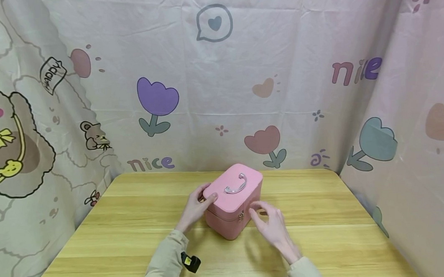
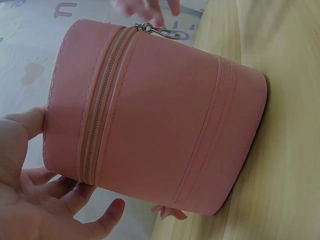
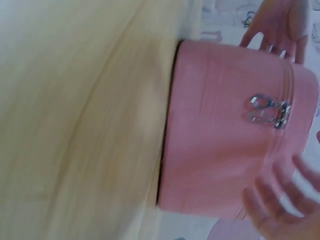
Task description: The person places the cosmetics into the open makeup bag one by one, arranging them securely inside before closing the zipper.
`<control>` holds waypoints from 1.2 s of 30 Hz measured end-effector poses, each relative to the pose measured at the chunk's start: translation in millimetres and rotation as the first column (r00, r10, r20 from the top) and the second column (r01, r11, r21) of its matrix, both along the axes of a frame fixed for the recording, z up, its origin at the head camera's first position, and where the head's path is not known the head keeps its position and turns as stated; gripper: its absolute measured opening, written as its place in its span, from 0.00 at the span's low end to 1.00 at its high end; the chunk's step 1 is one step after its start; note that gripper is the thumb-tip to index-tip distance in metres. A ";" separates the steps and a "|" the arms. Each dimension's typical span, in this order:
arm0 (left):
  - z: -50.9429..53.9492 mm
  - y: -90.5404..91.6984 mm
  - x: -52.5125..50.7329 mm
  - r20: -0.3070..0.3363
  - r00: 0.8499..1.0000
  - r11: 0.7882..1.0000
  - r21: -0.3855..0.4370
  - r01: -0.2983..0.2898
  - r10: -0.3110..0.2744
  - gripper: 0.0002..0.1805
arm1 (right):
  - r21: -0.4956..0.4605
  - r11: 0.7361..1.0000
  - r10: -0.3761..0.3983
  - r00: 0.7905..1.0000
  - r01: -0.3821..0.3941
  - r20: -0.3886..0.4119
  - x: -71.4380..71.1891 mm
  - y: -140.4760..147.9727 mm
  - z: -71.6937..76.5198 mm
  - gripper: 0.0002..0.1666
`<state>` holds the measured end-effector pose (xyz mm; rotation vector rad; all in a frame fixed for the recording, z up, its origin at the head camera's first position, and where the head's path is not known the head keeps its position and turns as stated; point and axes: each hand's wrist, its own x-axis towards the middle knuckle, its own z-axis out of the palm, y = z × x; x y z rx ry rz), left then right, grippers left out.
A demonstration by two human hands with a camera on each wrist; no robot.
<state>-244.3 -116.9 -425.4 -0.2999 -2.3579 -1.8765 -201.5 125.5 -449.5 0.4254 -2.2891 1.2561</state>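
A pink cosmetic case (image 1: 219,222) stands upright on the table, turned at an angle, its lid down. On the lid is a silver curved handle (image 1: 245,184). My left hand (image 1: 194,207) grips the case's left side by the lid, thumb on top and fingers around the edge. The zipper (image 2: 102,107) runs beneath the lid, with two metal zipper pulls (image 3: 270,109) at the front. My right hand (image 1: 272,226) is close to the right of these pulls, fingers loosely bent and spread, holding nothing. A small pink tab (image 2: 169,212) shows behind the case in the left wrist view.
The light wooden table (image 1: 136,231) extends around the case. A patterned cloth (image 1: 218,71) hangs behind the table and along both sides. Black wrist cameras (image 1: 191,262) are strapped over the beige sleeves (image 1: 164,263).
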 end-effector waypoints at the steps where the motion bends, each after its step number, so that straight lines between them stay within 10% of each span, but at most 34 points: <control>1: -0.1 0.1 -0.1 0.000 1.000 1.000 0.000 0.001 -0.001 0.31 | -0.026 1.000 0.010 1.000 -0.009 0.025 -0.6 -1.5 0.9 0.13; 12: -1.1 1.3 -1.2 0.022 1.000 1.000 0.021 0.004 -0.005 0.31 | -0.265 0.963 0.048 0.942 0.044 0.332 2.4 -22.8 15.8 0.47; 36: 4.6 0.5 5.3 -0.057 0.998 0.991 -0.133 -0.018 0.011 0.28 | -0.290 0.953 -0.001 0.955 0.091 0.297 -9.3 -47.2 12.1 0.56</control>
